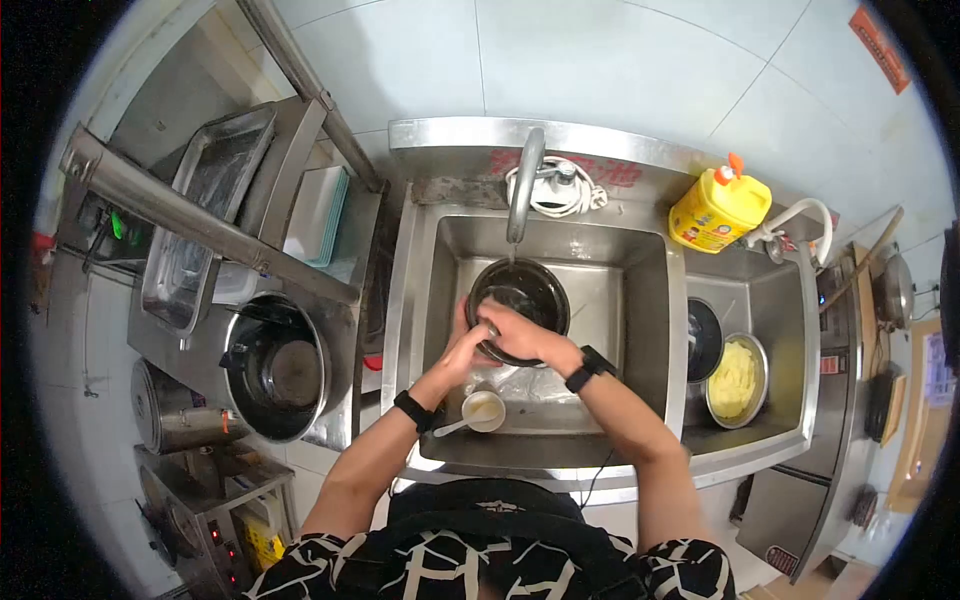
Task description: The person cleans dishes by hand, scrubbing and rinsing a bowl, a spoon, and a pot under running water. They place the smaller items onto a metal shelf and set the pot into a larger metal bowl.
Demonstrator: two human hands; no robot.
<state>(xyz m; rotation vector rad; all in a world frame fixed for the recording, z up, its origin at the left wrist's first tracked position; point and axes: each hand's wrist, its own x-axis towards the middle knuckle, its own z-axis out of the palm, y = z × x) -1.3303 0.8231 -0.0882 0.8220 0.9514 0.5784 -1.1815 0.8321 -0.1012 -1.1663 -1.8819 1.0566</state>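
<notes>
"How's the left arm (385, 440)?"
"Slanting forward and inward, toward the middle."
"And the right arm (630, 420)?"
"Angled in from its own side, bent at the elbow (668, 455)."
"Where do they meet?"
"In front of the body: the left hand (464, 348) close beside the right hand (522, 334), whose back faces up."
"The fingers (498, 316)?"
"Bent on the right, partly hidden, and blurred."

Pale tiled wall (610, 75), steel rack (215, 232)

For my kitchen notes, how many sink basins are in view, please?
2: the larger basin, with the dark bowl in it, and the smaller basin to its right. None seems hidden.
</notes>
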